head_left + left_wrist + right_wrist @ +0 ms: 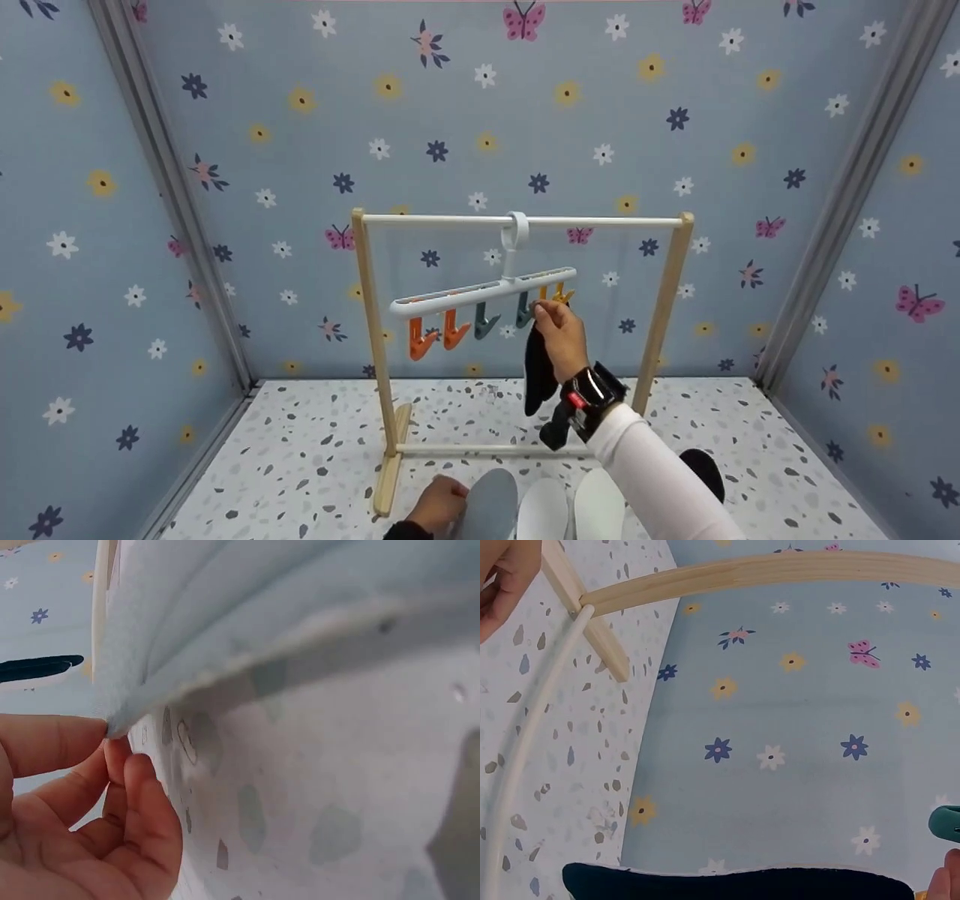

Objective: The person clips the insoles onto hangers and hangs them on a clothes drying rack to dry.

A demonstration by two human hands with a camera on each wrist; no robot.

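Note:
My left hand is low at the front, its thumb and fingertips pinching the edge of a grey-blue sock. In the left wrist view that sock shows soft, ribbed fabric close up. Raised at the hanger's right half, my right hand has thumb and forefinger on a dark green clip. Behind that hand a black sock hangs beneath the yellow clips; its top is partly hidden. The white clip hanger hangs tilted from the rack's bar.
Orange clips and another green clip hang on the hanger's left half. A wooden rack stands on the speckled floor. Two whitish socks lie at the front; another black sock lies beyond my right sleeve.

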